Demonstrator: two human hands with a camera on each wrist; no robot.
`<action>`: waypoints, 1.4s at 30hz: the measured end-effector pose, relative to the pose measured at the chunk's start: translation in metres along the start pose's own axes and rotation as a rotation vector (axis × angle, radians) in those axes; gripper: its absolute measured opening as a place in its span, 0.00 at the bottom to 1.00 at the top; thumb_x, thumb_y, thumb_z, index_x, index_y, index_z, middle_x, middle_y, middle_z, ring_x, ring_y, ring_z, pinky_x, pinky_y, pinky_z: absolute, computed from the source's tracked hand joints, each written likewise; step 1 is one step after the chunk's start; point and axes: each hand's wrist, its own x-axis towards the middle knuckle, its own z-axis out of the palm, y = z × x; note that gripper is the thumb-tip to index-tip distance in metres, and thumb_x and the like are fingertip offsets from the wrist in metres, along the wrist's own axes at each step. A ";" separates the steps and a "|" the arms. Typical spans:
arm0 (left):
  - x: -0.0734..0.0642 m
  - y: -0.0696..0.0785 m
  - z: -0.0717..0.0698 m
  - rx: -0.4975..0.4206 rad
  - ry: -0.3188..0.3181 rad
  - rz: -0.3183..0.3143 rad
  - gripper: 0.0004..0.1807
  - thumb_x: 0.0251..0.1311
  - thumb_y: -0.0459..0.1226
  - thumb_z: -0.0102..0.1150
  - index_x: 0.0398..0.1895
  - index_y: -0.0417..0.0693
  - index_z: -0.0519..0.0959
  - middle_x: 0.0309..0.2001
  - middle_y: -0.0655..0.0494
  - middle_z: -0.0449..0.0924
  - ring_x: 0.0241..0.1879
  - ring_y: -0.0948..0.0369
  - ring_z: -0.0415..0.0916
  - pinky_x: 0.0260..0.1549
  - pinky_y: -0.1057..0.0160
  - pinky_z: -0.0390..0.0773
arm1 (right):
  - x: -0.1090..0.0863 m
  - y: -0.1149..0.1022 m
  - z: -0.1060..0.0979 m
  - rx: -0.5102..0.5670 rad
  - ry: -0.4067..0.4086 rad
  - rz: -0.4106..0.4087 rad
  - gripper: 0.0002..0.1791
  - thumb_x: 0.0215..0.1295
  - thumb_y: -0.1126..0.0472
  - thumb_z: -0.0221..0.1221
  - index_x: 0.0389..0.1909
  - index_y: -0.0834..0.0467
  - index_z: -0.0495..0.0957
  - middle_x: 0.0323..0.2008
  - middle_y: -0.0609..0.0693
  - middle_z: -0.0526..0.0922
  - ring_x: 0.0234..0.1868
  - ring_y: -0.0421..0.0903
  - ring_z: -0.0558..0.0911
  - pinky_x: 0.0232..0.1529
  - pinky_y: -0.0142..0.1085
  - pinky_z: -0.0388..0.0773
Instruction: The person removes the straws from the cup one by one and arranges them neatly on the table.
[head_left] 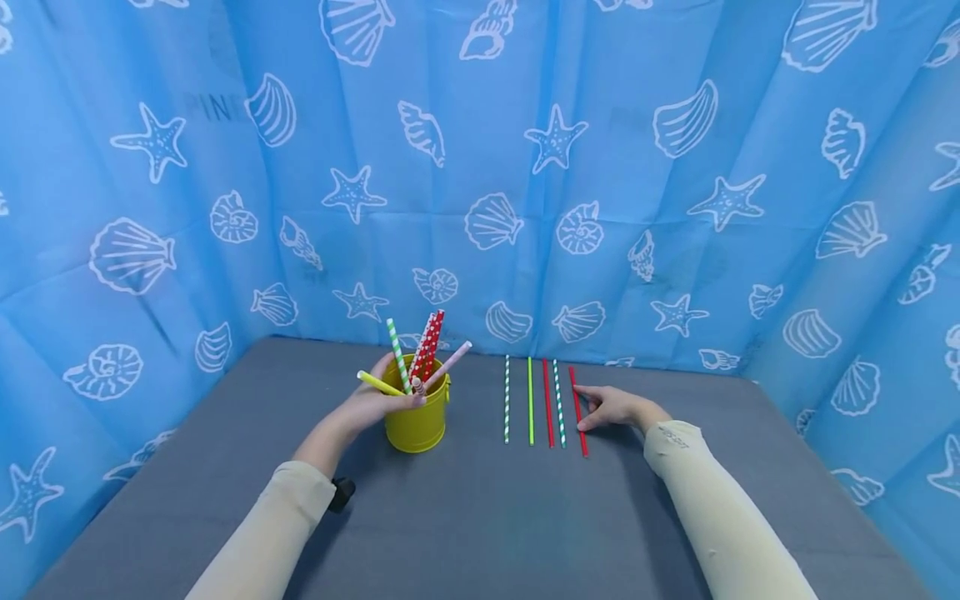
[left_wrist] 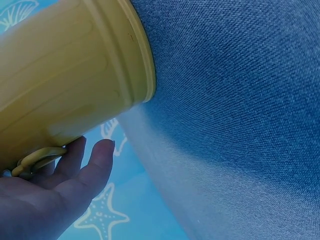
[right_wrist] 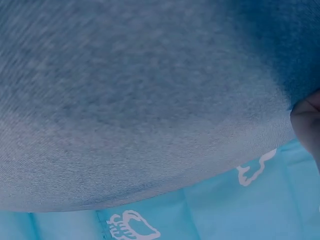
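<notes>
My left hand (head_left: pixel 367 408) grips a small yellow bucket (head_left: pixel 416 429) from its left side, the thumb lying across the rim. In the left wrist view the bucket (left_wrist: pixel 75 65) fills the upper left, and fingers curl beside its handle ring (left_wrist: pixel 42 157). Paper straws stick out of it: a green-striped straw (head_left: pixel 397 354), red dotted straws (head_left: pixel 429 346), a pale pink straw (head_left: pixel 450 365) and a yellow straw (head_left: pixel 378 382). My right hand (head_left: pixel 618 408) touches a red straw (head_left: pixel 577 408) on the table, thumb and forefinger apart along its length. The right wrist view shows only part of that hand (right_wrist: pixel 307 122).
Left of the touched straw, a green-striped straw (head_left: pixel 558 404), a red straw (head_left: pixel 548 404), a lime green straw (head_left: pixel 531 400) and another striped straw (head_left: pixel 506 400) lie roughly parallel. The grey tabletop (head_left: pixel 495 525) meets a blue shell-patterned curtain (head_left: pixel 465 275) behind.
</notes>
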 end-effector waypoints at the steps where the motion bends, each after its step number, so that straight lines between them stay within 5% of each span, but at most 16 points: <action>1: 0.000 0.000 0.000 0.003 -0.002 0.002 0.55 0.57 0.44 0.68 0.77 0.51 0.39 0.74 0.39 0.43 0.71 0.40 0.43 0.65 0.33 0.46 | 0.001 0.000 0.001 -0.014 0.003 0.001 0.48 0.57 0.64 0.69 0.72 0.71 0.50 0.26 0.50 0.66 0.26 0.45 0.65 0.29 0.35 0.64; 7: -0.001 0.002 0.000 0.017 0.005 -0.014 0.56 0.57 0.45 0.67 0.78 0.51 0.37 0.75 0.39 0.41 0.72 0.40 0.41 0.65 0.33 0.46 | 0.005 -0.004 0.001 -0.106 0.015 0.046 0.48 0.60 0.58 0.68 0.74 0.67 0.50 0.30 0.55 0.70 0.30 0.47 0.69 0.34 0.37 0.66; 13: -0.002 0.000 0.001 0.034 0.002 -0.022 0.56 0.57 0.48 0.67 0.77 0.50 0.37 0.74 0.38 0.41 0.71 0.39 0.41 0.65 0.33 0.46 | 0.006 -0.004 0.001 -0.119 0.011 0.078 0.50 0.60 0.55 0.67 0.75 0.65 0.47 0.49 0.68 0.71 0.48 0.57 0.71 0.49 0.45 0.69; 18: -0.001 -0.001 0.001 0.029 -0.005 -0.028 0.56 0.57 0.47 0.66 0.77 0.51 0.37 0.74 0.38 0.41 0.71 0.39 0.40 0.65 0.32 0.45 | 0.008 -0.005 0.003 -0.119 -0.007 0.095 0.51 0.60 0.53 0.68 0.75 0.64 0.47 0.68 0.76 0.54 0.69 0.67 0.58 0.65 0.56 0.60; 42: -0.003 0.002 -0.001 0.029 -0.003 -0.034 0.55 0.57 0.47 0.66 0.77 0.52 0.38 0.74 0.38 0.42 0.71 0.39 0.42 0.64 0.31 0.46 | 0.013 -0.010 -0.002 -0.137 -0.025 0.163 0.51 0.62 0.50 0.65 0.76 0.61 0.45 0.71 0.73 0.50 0.71 0.67 0.53 0.67 0.59 0.54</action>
